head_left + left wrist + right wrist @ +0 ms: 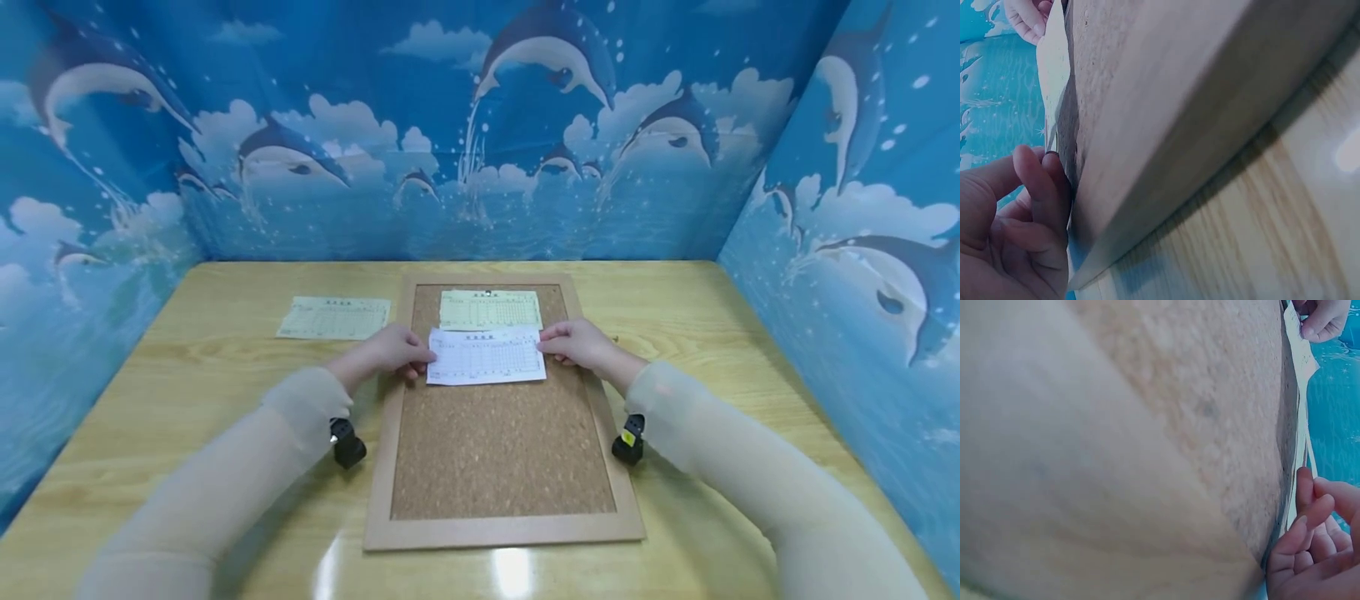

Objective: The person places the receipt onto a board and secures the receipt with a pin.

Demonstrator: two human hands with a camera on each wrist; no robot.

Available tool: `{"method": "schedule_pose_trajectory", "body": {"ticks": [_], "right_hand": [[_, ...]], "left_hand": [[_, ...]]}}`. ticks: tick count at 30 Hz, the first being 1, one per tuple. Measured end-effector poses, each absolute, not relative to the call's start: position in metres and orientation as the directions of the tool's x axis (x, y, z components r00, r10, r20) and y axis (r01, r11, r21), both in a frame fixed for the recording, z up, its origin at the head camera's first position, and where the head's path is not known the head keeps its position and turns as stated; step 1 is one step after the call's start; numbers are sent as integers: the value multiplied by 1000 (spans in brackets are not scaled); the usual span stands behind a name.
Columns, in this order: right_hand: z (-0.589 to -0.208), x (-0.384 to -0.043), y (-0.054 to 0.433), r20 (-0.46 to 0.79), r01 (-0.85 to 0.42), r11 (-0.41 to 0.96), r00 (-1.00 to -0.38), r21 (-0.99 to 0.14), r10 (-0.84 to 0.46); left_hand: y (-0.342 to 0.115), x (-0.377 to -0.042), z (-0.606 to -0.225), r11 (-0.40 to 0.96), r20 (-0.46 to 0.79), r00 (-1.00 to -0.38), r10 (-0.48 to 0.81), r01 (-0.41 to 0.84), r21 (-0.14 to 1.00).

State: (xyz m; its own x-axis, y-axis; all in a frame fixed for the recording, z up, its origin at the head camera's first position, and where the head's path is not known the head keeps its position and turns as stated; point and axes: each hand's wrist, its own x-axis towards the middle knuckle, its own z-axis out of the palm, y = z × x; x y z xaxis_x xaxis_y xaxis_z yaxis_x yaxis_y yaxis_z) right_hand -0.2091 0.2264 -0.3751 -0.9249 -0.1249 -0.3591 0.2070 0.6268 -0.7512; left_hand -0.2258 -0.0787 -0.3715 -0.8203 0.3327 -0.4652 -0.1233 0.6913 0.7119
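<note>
A white printed form (486, 358) lies over the upper part of a framed cork board (502, 450). Its left edge is pinched by my left hand (397, 350), seen also in the left wrist view, where the paper (1054, 75) appears nearly edge-on. My right hand (581, 343) pinches the opposite edge, thumb on top. Just above the white form, a pale green form (491, 308) is on the cork, with a small pin (488, 292) at its top middle. The white form's upper edge meets the green form's lower edge in the head view.
Another pale green form (335, 318) lies on the wooden table (225, 367), left of the board. A curtain (450, 192) printed with dolphins stands behind the table and along its sides. Each wrist carries a small black camera (347, 444).
</note>
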Motion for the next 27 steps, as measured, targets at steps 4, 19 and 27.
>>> {"method": "schedule_pose_trajectory", "body": {"ticks": [4,19,27], "right_hand": [[-377,-207,227,-345,191,630,-930,-753,-130],[-375,-205,231,-289,118,694,-948,-711,-136],[-372,-202,229,-259,74,726,-955,-684,-147]], "left_hand": [[-75,-224,-373,705,-464,-823,327,-114,700],[-65,-221,-368,743,-438,-836,330,-55,667],[-63,-219,-366,775,-398,-855,332,7,632]]}}
